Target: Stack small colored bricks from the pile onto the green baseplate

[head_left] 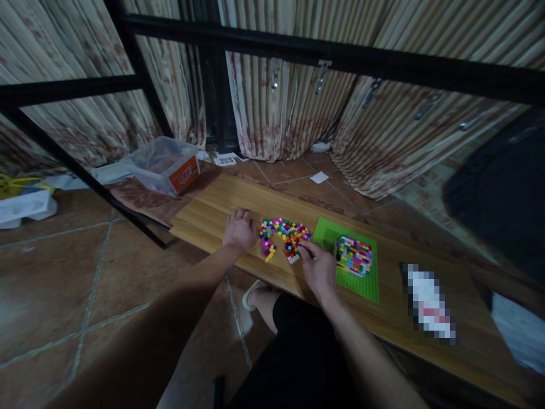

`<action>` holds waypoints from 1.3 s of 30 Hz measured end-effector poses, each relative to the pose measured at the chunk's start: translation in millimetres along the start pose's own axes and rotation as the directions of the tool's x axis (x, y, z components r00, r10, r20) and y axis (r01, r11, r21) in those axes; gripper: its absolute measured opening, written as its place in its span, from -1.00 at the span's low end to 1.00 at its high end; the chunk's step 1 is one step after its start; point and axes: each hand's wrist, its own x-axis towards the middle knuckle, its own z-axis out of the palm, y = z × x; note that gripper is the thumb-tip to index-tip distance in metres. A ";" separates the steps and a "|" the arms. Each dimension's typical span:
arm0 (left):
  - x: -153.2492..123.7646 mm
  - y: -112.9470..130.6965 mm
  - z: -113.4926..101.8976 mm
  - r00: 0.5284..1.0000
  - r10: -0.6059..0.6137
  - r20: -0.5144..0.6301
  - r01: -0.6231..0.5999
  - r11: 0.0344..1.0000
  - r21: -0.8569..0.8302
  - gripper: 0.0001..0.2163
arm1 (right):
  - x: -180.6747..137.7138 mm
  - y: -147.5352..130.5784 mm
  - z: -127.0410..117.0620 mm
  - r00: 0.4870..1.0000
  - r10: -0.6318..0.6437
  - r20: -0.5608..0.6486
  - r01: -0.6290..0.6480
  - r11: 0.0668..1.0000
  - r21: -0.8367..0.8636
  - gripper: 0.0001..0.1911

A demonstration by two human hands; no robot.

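Note:
My left hand (239, 230) rests back-up on the wooden board, just left of a loose heap of small coloured toy bricks (281, 228). Its fingers are bent and slightly apart, and I see nothing in them. At the heap's right side, the thumb and fingers of my right hand (319, 268) are pinched together. Whatever is between those fingertips is too small to make out. Beyond that hand lies a green studded baseplate (367, 291). On the plate sits a rounded, multicoloured brick build (354, 255), its left edge close to my right hand.
The long wooden board (204, 218) carries the bricks and a blurred white item (430, 304) at right. A clear plastic box (164, 165) with an orange label stands beyond its left end. Black metal bars (298, 42) cross in front of curtains. Papers (319, 177) lie on the tiled floor.

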 end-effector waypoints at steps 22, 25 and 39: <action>-1.4 0.8 -0.1 1.000 0.007 -0.011 -0.007 1.000 -0.009 -0.69 | 36.8 -15.6 17.7 0.956 -0.201 0.212 0.246 0.946 -0.213 -0.69; -1.2 0.5 0.8 1.000 0.009 -0.010 -0.009 1.000 -0.008 -0.69 | 22.4 -12.0 2.1 0.963 -0.188 0.193 0.230 0.948 -0.222 -0.69; -0.1 1.5 -2.2 1.000 -0.013 0.014 0.014 1.000 -0.012 -0.68 | -17.8 -14.9 0.9 0.955 -0.201 0.220 0.277 0.872 -0.404 -0.79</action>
